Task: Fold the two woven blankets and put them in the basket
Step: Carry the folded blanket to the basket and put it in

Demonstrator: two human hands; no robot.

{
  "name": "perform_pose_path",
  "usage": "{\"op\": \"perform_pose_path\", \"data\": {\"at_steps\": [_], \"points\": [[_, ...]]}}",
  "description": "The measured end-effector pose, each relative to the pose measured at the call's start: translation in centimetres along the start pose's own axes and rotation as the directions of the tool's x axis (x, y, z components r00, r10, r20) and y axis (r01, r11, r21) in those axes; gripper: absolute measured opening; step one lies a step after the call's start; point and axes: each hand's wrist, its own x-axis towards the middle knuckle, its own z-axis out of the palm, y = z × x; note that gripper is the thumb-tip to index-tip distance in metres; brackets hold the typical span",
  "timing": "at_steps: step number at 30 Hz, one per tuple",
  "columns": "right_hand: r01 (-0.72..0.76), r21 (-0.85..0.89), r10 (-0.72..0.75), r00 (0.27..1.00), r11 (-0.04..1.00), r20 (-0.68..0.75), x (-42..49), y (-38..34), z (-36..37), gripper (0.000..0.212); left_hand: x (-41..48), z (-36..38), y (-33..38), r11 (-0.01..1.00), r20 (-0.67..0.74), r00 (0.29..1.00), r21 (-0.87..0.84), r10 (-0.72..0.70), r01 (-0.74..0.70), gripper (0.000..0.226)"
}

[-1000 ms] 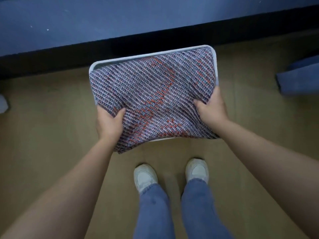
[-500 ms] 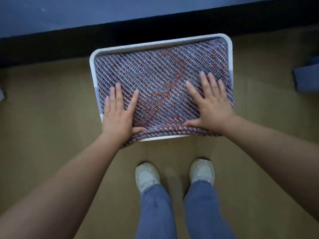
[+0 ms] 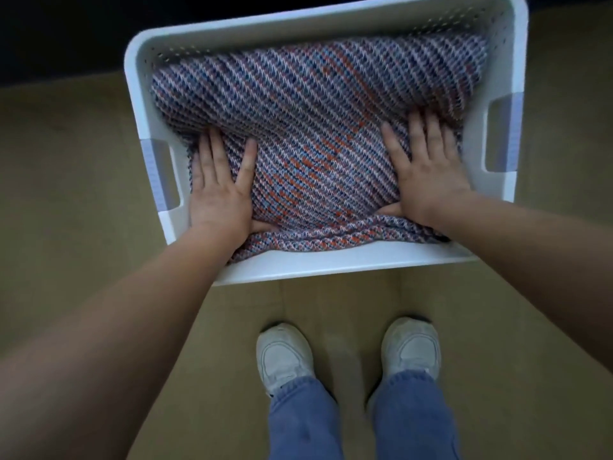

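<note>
Tan floor (image 3: 66,194), with a dark band along its far edge. Pressing down flat, fingers straight and spread, gripping nothing: left hand (image 3: 219,194) and right hand (image 3: 428,174), palms on the folded blanket (image 3: 315,121), one near each side. Striped in blue, white and orange, lying inside the white basket (image 3: 331,263) and filling it almost wall to wall, with a thick fold bunched against the near wall. Anything beneath it hidden. Cut-out handles (image 3: 162,174) in both short walls, just outside each hand. Small holes along the far wall. Nearer the camera, white shoes (image 3: 285,356) and blue jeans (image 3: 302,419), planted just short of the basket.
</note>
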Motion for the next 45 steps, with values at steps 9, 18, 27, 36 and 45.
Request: {"op": "perform_pose_path", "data": {"at_steps": [9, 18, 27, 36, 45], "points": [[0.250, 0.295, -0.146, 0.932, 0.922, -0.331, -4.1, 0.4, -7.5, 0.107, -5.5, -4.9, -1.3, 0.958, -0.239, 0.959, -0.201, 0.155, -0.205, 0.118], [0.124, -0.111, -0.126, 0.992, 0.986, -0.009, 2.1, 0.0, -6.8, 0.147, 2.1, -5.6, -1.4, 0.963, 0.077, 0.965, 0.081, 0.251, -0.257, 0.143], [0.125, -0.118, -0.125, 0.992, 0.985, 0.005, 5.8, 0.5, -3.3, 0.147, 5.0, -3.0, -0.7, 0.977, 0.105, 0.978, 0.088, 0.182, -0.192, 0.144], [0.103, -0.133, -0.092, 0.992, 0.986, 0.087, 2.4, -1.2, -6.7, 0.139, 2.4, -6.3, 0.8, 0.976, 0.187, 0.974, 0.148, 0.128, -0.157, 0.148], [0.227, 0.142, -0.209, 0.969, 0.963, -0.129, -2.1, -8.4, -5.3, 0.083, -0.9, -6.8, 4.4, 0.950, -0.073, 0.947, 0.043, 0.313, -0.310, 0.129]]}}
